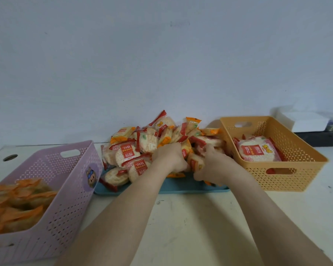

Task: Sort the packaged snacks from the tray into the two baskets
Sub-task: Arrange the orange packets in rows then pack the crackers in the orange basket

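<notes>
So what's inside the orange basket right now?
Red-wrapped cracker packs lie in the orange basket, one face-up on top. Its walls and that pack hide how many lie beneath.

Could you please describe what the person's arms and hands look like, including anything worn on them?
Both forearms are bare up to the frame's lower edge: no sleeves show. The left hand and right hand wear no gloves, and no watch or bracelet shows at either wrist. Parts of both hands are hidden, so rings cannot be ruled out.
</notes>
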